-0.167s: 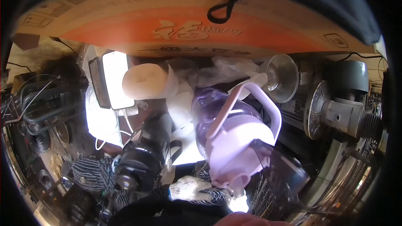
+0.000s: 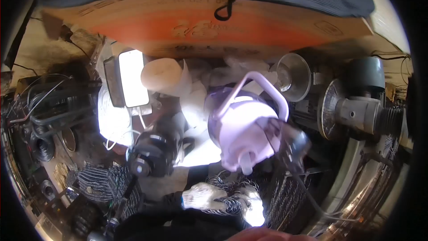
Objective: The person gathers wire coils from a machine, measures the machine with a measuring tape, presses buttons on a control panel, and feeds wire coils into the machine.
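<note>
My left hand [image 2: 203, 196], in a white knit glove with a blue cuff edge, is closed on a tangle of thin metal coils [image 2: 229, 203] at the bottom centre. On the right side of the same coils, my right hand [image 2: 251, 203], also gloved in white and brightly lit, closes around them. Just above the hands stands a large lilac bottle [image 2: 247, 129] with a looped handle and an open dark translucent lid. A black bottle [image 2: 156, 151] is up and left of my left hand.
A cardboard box [image 2: 276, 35] spans the back. A lit phone [image 2: 133, 78], a paper roll [image 2: 162, 76] and a clear cup [image 2: 293, 78] stand before it. Striped gloves [image 2: 100, 180] lie left; a metal machine [image 2: 356, 111] is right.
The view has shifted, and the bottles now appear higher in it. My right hand, mostly hidden behind the lilac bottle before, now shows on the coils. My left hand keeps its hold.
</note>
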Tool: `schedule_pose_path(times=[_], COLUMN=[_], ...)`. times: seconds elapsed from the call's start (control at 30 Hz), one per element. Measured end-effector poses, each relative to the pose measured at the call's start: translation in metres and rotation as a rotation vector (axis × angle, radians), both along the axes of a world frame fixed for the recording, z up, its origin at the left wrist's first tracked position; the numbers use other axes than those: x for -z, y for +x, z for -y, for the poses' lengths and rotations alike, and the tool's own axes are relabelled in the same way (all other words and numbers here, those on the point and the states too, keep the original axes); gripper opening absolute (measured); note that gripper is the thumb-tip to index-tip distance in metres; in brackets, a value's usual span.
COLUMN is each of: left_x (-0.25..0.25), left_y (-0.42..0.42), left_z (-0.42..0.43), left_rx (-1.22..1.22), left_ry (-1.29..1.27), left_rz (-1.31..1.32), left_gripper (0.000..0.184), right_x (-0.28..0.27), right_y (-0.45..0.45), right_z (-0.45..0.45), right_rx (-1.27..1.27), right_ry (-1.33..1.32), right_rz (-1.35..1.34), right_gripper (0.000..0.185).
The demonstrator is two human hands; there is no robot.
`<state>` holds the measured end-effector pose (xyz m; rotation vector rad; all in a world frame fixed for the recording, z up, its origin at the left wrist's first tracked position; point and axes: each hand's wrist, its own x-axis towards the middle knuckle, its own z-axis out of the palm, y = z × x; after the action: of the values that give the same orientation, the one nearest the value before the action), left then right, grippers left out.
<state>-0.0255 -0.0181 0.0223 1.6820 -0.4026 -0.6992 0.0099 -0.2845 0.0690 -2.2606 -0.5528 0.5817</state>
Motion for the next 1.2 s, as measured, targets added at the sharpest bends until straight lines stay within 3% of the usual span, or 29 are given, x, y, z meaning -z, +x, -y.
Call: schedule_pose_path(times=[0.33, 0.37, 0.53, 0.8, 0.87, 0.93, 1.07, 1.2], left_x=[-0.082, -0.088, -0.133, -0.208, -0.222, -0.226, -0.244, -0.221], left_y=[-0.027, -0.035, -0.08, -0.13, -0.129, -0.125, -0.102, -0.077], left_z=[0.056, 0.069, 0.139, 0.227, 0.238, 0.238, 0.229, 0.208], left_rx=[0.139, 0.171, 0.232, 0.417, 0.445, 0.415, 0.452, 0.498], left_ry=[0.107, 0.125, 0.176, 0.13, 0.126, 0.083, 0.083, 0.117], left_rz=[0.005, -0.022, 0.089, 0.055, 0.056, 0.084, 0.044, 0.132], left_gripper=[0.049, 0.051, 0.054, 0.054, 0.054, 0.054, 0.058, 0.059], right_x=[-0.069, -0.07, -0.089, -0.13, -0.144, -0.15, -0.19, -0.212], right_y=[-0.067, -0.079, -0.164, -0.26, -0.269, -0.27, -0.245, -0.202], right_z=[0.05, 0.062, 0.128, 0.219, 0.227, 0.234, 0.207, 0.206], right_rx=[0.168, 0.11, 0.192, 0.44, 0.516, 0.618, 0.507, 0.525], right_ry=[0.08, 0.064, 0.012, 0.195, 0.266, 0.423, 0.156, 0.105], right_rz=[0.027, 0.179, 0.357, 0.316, 0.27, 0.163, 0.451, 0.617], right_gripper=[0.021, 0.021, 0.02, 0.028, 0.044, 0.037, 0.021, 0.021])
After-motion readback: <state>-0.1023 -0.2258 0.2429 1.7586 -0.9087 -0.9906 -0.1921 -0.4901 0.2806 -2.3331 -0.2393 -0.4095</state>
